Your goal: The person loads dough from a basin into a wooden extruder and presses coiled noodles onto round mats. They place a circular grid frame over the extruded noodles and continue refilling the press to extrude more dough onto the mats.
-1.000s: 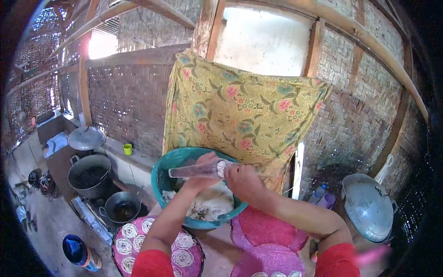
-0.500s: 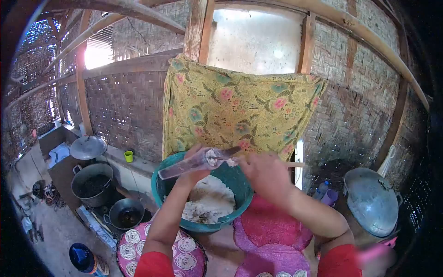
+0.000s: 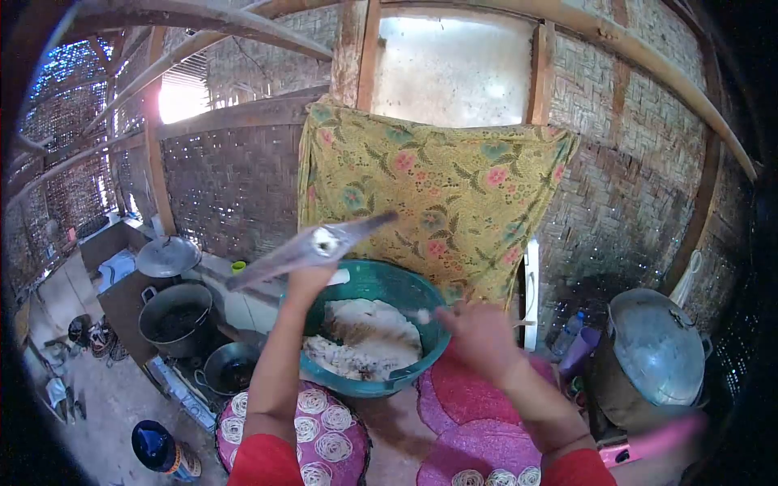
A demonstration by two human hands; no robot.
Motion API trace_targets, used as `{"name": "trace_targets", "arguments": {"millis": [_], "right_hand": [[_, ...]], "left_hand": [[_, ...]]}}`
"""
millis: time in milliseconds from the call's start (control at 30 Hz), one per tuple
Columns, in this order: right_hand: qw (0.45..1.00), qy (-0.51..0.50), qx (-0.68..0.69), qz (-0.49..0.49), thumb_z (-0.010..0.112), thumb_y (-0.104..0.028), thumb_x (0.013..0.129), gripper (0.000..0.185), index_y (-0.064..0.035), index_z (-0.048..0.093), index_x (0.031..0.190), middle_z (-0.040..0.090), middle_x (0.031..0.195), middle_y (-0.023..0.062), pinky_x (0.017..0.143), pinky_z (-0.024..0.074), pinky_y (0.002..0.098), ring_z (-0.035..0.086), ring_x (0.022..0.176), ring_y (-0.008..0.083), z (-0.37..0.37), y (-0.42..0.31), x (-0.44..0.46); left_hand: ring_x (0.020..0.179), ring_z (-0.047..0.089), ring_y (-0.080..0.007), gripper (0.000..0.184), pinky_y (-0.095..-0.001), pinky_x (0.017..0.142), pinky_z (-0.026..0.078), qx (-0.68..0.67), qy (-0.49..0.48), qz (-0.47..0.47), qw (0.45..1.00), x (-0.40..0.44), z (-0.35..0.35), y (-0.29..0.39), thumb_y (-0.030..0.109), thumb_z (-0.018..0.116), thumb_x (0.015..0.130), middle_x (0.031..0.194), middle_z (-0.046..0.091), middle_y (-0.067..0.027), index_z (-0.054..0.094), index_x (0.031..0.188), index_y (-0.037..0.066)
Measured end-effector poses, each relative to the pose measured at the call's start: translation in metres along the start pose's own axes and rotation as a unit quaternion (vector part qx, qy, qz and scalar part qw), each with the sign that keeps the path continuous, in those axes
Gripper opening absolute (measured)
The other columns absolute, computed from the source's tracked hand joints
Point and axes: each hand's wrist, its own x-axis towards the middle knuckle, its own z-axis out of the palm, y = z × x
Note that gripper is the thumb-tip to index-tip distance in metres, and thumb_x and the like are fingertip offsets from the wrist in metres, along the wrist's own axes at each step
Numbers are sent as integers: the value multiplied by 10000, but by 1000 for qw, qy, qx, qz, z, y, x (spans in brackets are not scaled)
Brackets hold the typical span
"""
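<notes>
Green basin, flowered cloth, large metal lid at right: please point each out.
Green basin (image 3: 393, 283): head view, inner far wall.
Flowered cloth (image 3: 438, 190): head view, middle of fabric.
Large metal lid (image 3: 655, 348): head view, domed top.

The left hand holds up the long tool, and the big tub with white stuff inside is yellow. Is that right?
Not quite: the big tub isn't yellow. The head view shows it's bluish green. The rest is right: the left hand holds up the long tool, and there's white stuff inside the tub.
</notes>
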Motion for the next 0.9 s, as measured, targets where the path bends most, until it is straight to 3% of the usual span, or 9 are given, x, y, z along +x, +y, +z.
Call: {"name": "trace_targets", "arguments": {"millis": [133, 267, 333, 467, 600, 633, 700, 733, 900], "right_hand": [[977, -205, 58, 5, 569, -175, 783, 271, -183, 631, 1047, 602, 911, 112, 699, 497, 406, 628, 825, 293, 129, -6, 5], [973, -83, 209, 39, 480, -325, 906, 361, -149, 551, 1213, 614, 980, 145, 818, 474, 423, 596, 986, 275, 136, -17, 0], [581, -196, 777, 144, 355, -514, 909, 592, -93, 420, 1320, 599, 1030, 152, 832, 462, 418, 570, 975, 261, 104, -43, -19], [-157, -279, 947, -8, 214, -747, 819, 913, -22, 310, 1366, 600, 954, 176, 381, 469, 321, 516, 439, 188, 15, -99, -83], [8, -159, 963, 216, 242, -742, 823, 832, -37, 439, 1219, 535, 636, 105, 247, 309, 276, 383, 306, 138, 20, -96, -171], [80, -111, 947, 291, 246, -730, 833, 799, -51, 446, 1202, 514, 592, 84, 256, 309, 279, 391, 316, 140, 8, -87, -182], [259, -18, 882, 393, 261, -702, 853, 741, -73, 446, 1198, 499, 584, 59, 288, 319, 282, 389, 326, 145, -15, -66, -190], [339, 24, 854, 395, 270, -689, 861, 716, -82, 452, 1193, 495, 591, 47, 311, 334, 283, 388, 336, 148, -20, -58, -195], [654, 6, 681, 329, 382, -531, 904, 663, -44, 314, 1349, 523, 809, 81, 534, 443, 310, 511, 603, 146, -56, -37, -219]], "left_hand": [[775, 591, -195, 188, -296, 700, 454, -23, -8, -116, 993, 6, -61, 62, 157, 613, 756, 844, 617, -92, 611, 873, 9], [642, 447, -145, 129, -311, 628, 393, -608, 36, -110, 786, -1, -87, 127, 90, 562, 710, 720, 462, -34, 504, 815, 45], [641, 422, -142, 132, -298, 633, 369, -655, 20, -167, 737, -26, -82, 137, 120, 564, 708, 707, 424, -28, 462, 771, 66], [711, 490, -190, 198, -341, 692, 426, -684, -54, -372, 625, -105, -50, 137, 150, 571, 690, 785, 489, -52, 503, 842, 44], [919, 576, -265, 310, -394, 810, 475, -468, -25, -448, 761, -196, -34, 110, 125, 639, 699, 973, 591, -115, 560, 983, 28], [874, 591, -267, 334, -378, 801, 483, -254, -73, -293, 919, -207, -39, 119, 168, 670, 691, 958, 609, -128, 579, 983, 33], [841, 610, -262, 338, -345, 771, 495, -25, -181, -17, 983, -225, -36, 131, 242, 711, 693, 919, 633, -132, 614, 960, 59], [852, 615, -255, 317, -328, 752, 500, -36, -242, 75, 967, -237, -27, 131, 273, 721, 702, 897, 640, -123, 630, 936, 79], [1001, 577, -240, 392, -341, 860, 476, -180, -582, -173, 774, -286, 3, 171, 131, 668, 742, 1091, 577, -128, 545, 1108, 61]]}}
